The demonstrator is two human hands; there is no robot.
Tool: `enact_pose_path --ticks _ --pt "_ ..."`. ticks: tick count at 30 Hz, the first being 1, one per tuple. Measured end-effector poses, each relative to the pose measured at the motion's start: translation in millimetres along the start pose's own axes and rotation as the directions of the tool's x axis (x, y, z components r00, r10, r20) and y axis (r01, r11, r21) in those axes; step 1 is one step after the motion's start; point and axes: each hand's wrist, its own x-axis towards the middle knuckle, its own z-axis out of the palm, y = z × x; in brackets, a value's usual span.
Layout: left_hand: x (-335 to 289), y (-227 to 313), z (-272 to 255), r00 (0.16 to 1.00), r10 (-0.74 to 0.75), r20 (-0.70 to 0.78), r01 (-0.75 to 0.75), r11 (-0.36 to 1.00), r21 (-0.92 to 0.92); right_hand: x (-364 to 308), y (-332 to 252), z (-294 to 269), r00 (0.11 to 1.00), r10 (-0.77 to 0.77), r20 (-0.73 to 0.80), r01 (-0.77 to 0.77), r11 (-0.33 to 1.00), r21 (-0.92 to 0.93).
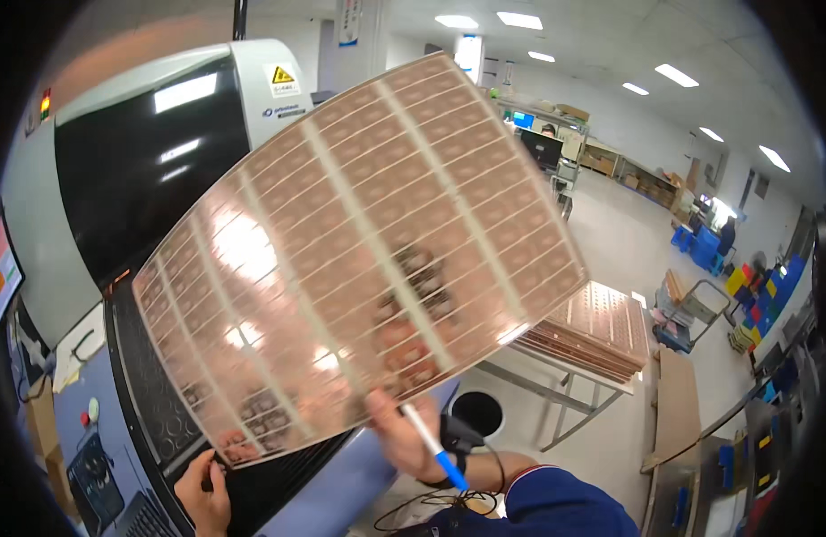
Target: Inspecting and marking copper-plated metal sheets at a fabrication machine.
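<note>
A large copper-coloured circuit board panel point(341, 224), marked with a grid of small units and pale strips, is held up at a tilt. My right hand point(404, 440) is closed on its lower edge near the middle. The same hand also holds a white marker pen with a blue end point(435, 446), pointing down and to the right. Just beside the panel's lower left corner is my left hand point(205, 494), its thumb and forefinger apart; whether it touches the corner, I cannot tell. Reflections of hands show on the shiny panel.
A white machine point(269, 76) with a dark window stands behind the panel. Right of it, a stack of similar panels point(601, 327) lies on a metal-legged table. A black round bin point(477, 413) is below. Farther right stands a trolley point(699, 309); a keyboard point(144, 517) is at lower left.
</note>
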Motion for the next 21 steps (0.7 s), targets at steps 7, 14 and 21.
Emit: enact_pose_path --ticks 7,14,21 --pt "-2 66 -9 0.804 0.568 -0.177 -0.484 0.797 0.36 -11 -2 28 0.995 0.071 0.073 -0.077 0.994 0.083" --pt "6 44 -12 0.731 0.676 0.096 -0.621 0.6 0.504 35 9 50 0.917 0.318 0.24 -0.393 0.818 0.419" --pt "28 28 1 0.858 0.512 -0.047 -0.394 0.714 0.579 93 55 59 0.694 0.613 0.377 -0.7 0.696 0.157"
